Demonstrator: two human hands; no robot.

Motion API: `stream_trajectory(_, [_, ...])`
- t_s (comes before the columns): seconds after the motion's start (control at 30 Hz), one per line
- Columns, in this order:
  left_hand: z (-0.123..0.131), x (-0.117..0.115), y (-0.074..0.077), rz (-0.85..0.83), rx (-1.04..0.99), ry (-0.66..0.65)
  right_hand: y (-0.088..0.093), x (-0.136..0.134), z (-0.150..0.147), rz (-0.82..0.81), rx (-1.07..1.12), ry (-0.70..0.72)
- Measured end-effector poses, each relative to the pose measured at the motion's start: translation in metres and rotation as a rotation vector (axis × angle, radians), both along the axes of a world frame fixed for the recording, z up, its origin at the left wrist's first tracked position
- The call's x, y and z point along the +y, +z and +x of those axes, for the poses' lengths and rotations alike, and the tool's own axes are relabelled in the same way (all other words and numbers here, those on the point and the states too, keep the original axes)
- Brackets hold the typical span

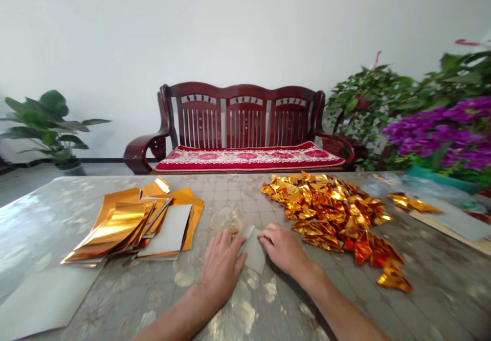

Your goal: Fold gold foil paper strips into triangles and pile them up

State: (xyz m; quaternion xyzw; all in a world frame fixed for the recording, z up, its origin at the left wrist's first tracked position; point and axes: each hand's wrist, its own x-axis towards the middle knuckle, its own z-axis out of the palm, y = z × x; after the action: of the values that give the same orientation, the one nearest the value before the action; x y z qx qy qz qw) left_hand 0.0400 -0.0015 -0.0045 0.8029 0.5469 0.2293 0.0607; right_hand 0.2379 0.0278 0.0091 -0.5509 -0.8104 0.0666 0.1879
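Note:
A small grey-backed sheet of paper [253,251] lies on the table [429,279] in front of me. My left hand [221,265] rests palm down on its left edge, fingers stretched flat and pressing. My right hand [283,249] lies on its right side, fingers curled down onto the sheet's top edge. A fanned stack of gold foil sheets [134,223], some showing their grey backs, sits to the left of my hands. A heap of folded gold foil pieces [333,210] spreads to the right.
A grey sheet [42,300] lies at the table's near left corner. More foil and grey sheets [441,210] lie at the far right. Behind the table stand a dark wooden bench [245,126] with a red cushion, a green plant [49,123] and purple flowers [452,134].

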Motion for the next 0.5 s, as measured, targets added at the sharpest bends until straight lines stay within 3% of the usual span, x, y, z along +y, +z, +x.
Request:
stream_trajectory(0.17, [-0.008, 0.004, 0.004, 0.044, 0.094, -0.073, 0.004, -0.003, 0.002, 0.052, 0.060, -0.010])
stream_trajectory(0.33, [-0.012, 0.003, 0.006, 0.041, 0.179, -0.142, 0.007, -0.002, 0.009, 0.021, 0.074, 0.297])
stream_trajectory(0.5, [-0.018, 0.004, 0.007, 0.106, 0.214, -0.112, 0.011, -0.009, 0.007, -0.014, -0.002, 0.368])
